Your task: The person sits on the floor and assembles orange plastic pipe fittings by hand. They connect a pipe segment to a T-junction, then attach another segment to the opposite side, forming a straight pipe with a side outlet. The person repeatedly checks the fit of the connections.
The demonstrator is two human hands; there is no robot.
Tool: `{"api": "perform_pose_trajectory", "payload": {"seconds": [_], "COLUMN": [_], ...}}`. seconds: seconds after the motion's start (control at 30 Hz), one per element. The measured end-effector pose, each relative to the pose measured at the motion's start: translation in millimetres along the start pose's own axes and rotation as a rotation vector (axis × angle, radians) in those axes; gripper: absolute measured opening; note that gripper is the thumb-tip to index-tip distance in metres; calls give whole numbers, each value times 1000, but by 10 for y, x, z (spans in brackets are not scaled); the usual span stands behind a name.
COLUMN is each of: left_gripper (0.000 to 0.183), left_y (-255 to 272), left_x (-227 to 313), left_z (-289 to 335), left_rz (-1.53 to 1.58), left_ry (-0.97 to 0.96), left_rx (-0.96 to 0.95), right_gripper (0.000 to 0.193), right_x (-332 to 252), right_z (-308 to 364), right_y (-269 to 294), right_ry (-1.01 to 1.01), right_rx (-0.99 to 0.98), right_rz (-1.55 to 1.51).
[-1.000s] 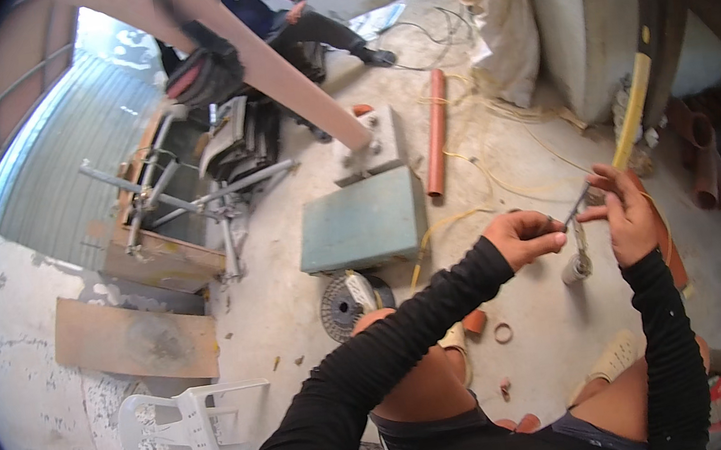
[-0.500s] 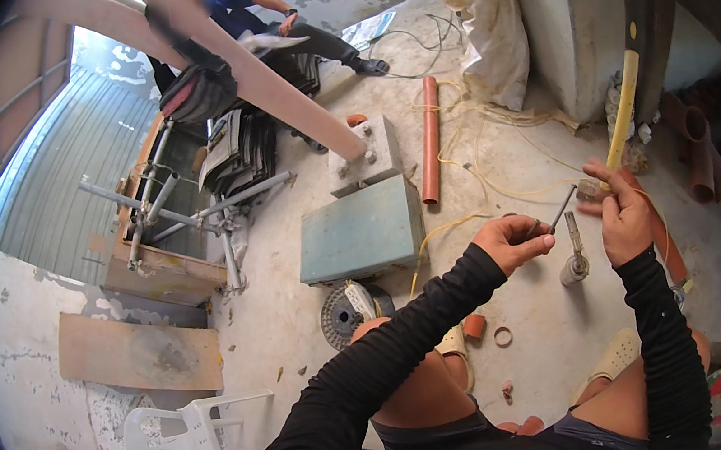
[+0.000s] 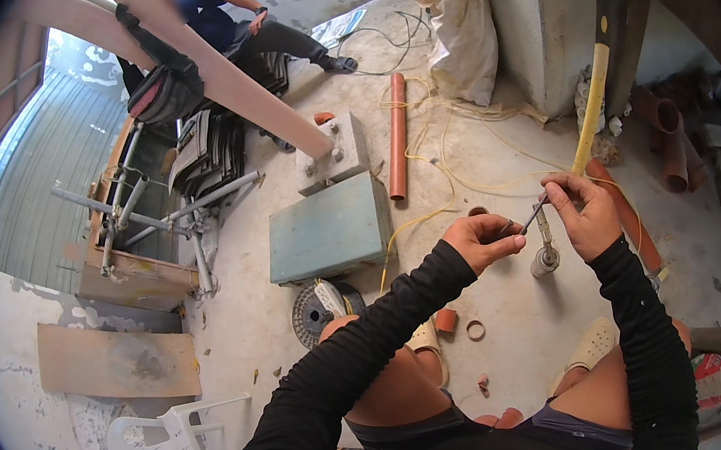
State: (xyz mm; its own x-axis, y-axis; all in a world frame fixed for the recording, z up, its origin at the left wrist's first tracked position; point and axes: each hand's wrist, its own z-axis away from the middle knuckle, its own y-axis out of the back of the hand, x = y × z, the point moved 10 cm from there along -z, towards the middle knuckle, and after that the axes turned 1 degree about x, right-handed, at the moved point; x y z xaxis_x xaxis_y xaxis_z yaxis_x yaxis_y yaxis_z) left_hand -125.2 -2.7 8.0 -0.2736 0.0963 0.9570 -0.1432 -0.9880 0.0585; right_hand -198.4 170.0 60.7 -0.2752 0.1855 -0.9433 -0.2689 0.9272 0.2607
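Note:
My left hand (image 3: 477, 244) is closed in a pinch on one end of a thin dark metal rod (image 3: 532, 215). The thumb and fingers of my right hand (image 3: 587, 218) pinch its upper right end. Whether the rod is a nail, a bit or something else cannot be made out. Below and between my hands, a metal tool with a round body and a long neck (image 3: 545, 262) stands on the floor. It looks like a torch head. My right fingers partly cover its background, near the lower end of a yellow pole (image 3: 593, 108).
Orange pipes (image 3: 397, 136) lie on the floor among yellow cord. Ahead are a blue-green box (image 3: 325, 234), a cable reel (image 3: 309, 316) and a slanted beam bolted to a concrete block (image 3: 349, 149). A white plastic chair (image 3: 180, 444) lies left. Another person (image 3: 211, 26) sits farther back.
My right hand has gone from apart, fingers spread and blurred, to pinching the rod's upper end. The rod stays in my left hand. The whole view has shifted slightly.

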Motion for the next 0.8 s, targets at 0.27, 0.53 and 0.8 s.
{"api": "perform_pose_trajectory", "payload": {"seconds": [0.27, 0.53, 0.8], "left_gripper": [39, 39, 39], "left_y": [-11, 22, 51], "left_x": [-12, 12, -13], "left_z": [1, 11, -7], "left_rz": [-1, 21, 28], "left_ry": [-17, -18, -34], "left_rx": [1, 7, 3], "right_gripper": [24, 24, 37], "right_x": [21, 122, 232], "right_z": [23, 5, 48], "right_y": [-5, -54, -141], "right_ry": [-7, -52, -250], "right_rx": [-9, -36, -120], "right_rz": [-29, -111, -354]}}
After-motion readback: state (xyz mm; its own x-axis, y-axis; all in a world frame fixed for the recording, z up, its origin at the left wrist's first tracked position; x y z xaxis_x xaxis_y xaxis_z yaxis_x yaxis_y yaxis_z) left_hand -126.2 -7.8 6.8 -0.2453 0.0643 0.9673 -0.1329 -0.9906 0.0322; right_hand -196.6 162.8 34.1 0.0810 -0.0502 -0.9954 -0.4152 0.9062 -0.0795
